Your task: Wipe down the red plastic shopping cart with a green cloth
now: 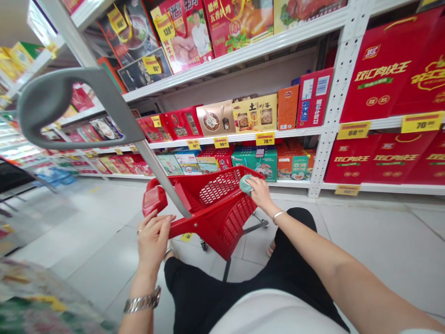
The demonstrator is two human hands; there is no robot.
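Head view, red cart (212,228): centre of the frame, between the wearer's legs (299,227), perhaps so both arms reach it.
Right hand (260,191): fingers pressed together over a green cloth (245,184), seemingly holding it flat against the cart's upper-right rim.
Left hand (154,235): fingers bent closed over the lower-left rim, likely steadying the cart.
In the way: metal post (162,180) and grey handle (120,103), slanting toward upper left.
Beyond: boxes (255,113) on white shelves (295,39).

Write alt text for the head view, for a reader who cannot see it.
A person's right hand holds a green cloth against the rim of a red shopping cart, while the left hand rests on another edge. Beyond the cart, white shelves hold colorful boxes above yellow price tags.
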